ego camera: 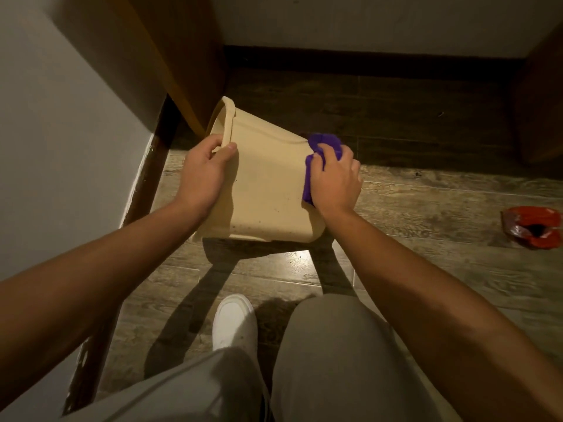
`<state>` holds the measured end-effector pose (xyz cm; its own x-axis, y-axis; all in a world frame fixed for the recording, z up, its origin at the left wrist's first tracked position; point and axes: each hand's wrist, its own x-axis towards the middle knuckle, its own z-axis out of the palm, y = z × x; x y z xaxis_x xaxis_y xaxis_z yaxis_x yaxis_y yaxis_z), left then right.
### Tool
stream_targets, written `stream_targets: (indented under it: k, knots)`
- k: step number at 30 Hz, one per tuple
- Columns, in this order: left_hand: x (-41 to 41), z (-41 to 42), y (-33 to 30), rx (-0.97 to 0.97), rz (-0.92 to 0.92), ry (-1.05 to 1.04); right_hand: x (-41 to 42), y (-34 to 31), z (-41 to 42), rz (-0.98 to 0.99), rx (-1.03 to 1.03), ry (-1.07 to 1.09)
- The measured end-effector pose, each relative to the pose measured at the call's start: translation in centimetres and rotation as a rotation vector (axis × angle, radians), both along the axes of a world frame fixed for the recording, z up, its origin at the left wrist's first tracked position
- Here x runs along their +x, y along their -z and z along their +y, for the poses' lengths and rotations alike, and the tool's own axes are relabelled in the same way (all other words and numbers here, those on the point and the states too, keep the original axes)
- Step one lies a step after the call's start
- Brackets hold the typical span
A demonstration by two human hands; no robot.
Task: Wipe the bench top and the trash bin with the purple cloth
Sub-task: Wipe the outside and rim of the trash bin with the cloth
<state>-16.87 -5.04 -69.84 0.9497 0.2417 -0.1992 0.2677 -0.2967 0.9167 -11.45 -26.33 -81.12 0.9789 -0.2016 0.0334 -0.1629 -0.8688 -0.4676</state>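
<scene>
A beige plastic trash bin (268,184) is tipped on its side just above the wooden floor, its open mouth turned to the far left. My left hand (203,172) grips the bin's rim, thumb on the outside and fingers curled inside. My right hand (335,178) is closed on the bunched purple cloth (323,144) and presses it against the bin's outer wall near its base end. Small dark specks dot the bin's wall. The bench top is not in view.
A wooden furniture leg (182,71) stands at the far left behind the bin, beside a white wall (61,132). A crumpled red bag (533,226) lies on the floor at the right. My white shoe (234,324) and grey trouser legs are below.
</scene>
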Motion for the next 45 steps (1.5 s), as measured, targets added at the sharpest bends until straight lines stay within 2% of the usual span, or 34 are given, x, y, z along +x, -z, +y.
stream_targets:
  k: [6,11,14,18,20,24,27,31,36,45]
  knots:
    - [0.0,-0.3,-0.1,-0.001,0.0,-0.018,-1.0,1.8,-2.1,0.081,-0.04,0.132]
    - [-0.2,1.1,0.0,-0.014,0.056,-0.074,-3.2,5.0,-7.3,0.508,-0.11,0.201]
    - [-0.3,1.7,0.1,0.022,0.057,-0.046,-4.5,5.3,-8.9,0.439,-0.02,0.295]
    - [-0.3,1.6,0.2,0.069,0.023,-0.039,-1.5,1.1,-8.2,0.18,0.121,0.29]
    - [-0.3,1.3,0.1,0.098,0.011,-0.028,0.6,-2.5,-6.5,0.036,0.181,0.194]
    - [-0.1,0.5,-0.4,0.129,0.016,0.028,2.1,-9.0,-0.9,-0.197,0.249,-0.14]
    - [0.5,-0.2,-1.2,0.001,0.054,0.017,0.8,-11.0,3.8,-0.299,0.222,-0.298]
    - [0.5,-1.3,-1.1,-0.033,-0.034,0.077,-1.3,-9.7,7.3,-0.277,0.161,-0.374]
    - [0.3,-0.8,-0.7,0.087,-0.032,0.041,-1.2,-6.6,6.8,-0.221,0.046,-0.245]
    - [0.5,0.2,-0.4,0.132,-0.04,0.013,-0.4,-1.2,-2.5,0.223,-0.112,0.016]
